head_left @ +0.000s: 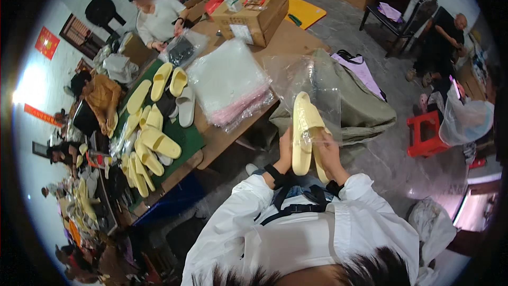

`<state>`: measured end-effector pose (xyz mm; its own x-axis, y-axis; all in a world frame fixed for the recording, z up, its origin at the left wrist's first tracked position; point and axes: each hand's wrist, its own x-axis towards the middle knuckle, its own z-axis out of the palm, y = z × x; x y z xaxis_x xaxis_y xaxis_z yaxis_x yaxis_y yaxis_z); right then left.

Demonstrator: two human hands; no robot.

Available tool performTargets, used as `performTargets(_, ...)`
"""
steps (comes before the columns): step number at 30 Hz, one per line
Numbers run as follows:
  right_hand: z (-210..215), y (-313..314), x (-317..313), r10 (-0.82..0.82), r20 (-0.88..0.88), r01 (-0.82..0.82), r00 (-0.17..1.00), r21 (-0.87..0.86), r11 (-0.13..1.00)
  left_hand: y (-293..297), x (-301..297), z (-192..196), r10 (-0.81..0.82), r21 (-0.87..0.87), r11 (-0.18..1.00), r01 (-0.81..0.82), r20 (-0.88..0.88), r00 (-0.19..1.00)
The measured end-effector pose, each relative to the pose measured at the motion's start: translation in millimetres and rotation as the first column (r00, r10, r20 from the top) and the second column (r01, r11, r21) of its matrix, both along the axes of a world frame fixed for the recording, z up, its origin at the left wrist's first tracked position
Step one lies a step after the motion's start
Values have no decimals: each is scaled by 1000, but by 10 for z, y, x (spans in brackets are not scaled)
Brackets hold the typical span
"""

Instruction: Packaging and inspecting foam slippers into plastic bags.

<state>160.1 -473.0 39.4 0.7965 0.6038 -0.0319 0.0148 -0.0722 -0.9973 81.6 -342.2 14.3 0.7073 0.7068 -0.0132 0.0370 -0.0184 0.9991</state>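
Holding a pair of pale yellow, thick-soled slide slippers up in front of the body, side by side, toes pointing away. With the left hand, gripping the outer side of one slipper, fingertips mostly hidden behind it. With the right hand, gripping the other, fingers curled along its side near the edge of a thin, clear plastic bag; cannot tell whether also pinching the film.

Probably partway through bagging this pair: already matched, seemingly inside the film at the toes, though too transparent to be certain. Heel ends apparently not yet covered, bag not yet closed.

Plenty left, judging by the unbagged heap of loose yellow slippers and a light grey slipper on the green mat, over the brown wooden desk. Just beside, a thick stack of flat clear bags, far from used up. Beyond the right hand, a rumpled grey-green fabric sack, contents out of sight; cannot tell how many pairs finished.
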Motion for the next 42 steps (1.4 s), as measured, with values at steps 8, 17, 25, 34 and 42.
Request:
performTargets(8, 7, 231, 109, 94, 250, -21, 964, -279, 960, 17, -372, 155, 33, 255, 964, 77, -401, 915)
performTargets(17, -246, 355, 29, 272, -50, -273, 961, -23, 962, 328, -580, -9, 298, 469, 842, -268, 9, 954)
performTargets(25, -111, 424, -200, 374, 108, -370, 921, -53, 927, 547, -551, -63, 288, 156, 937, -314, 168, 943)
performTargets(34, 126, 411, -162, 340, 433, -306, 835, -147, 941, 948, -699, 67, 159, 327, 920, -214, 187, 969)
performTargets(42, 296, 437, 22, 541, 471, -649, 697, 95, 754, 1054, -726, 410, 291, 394, 878, -273, 14, 957)
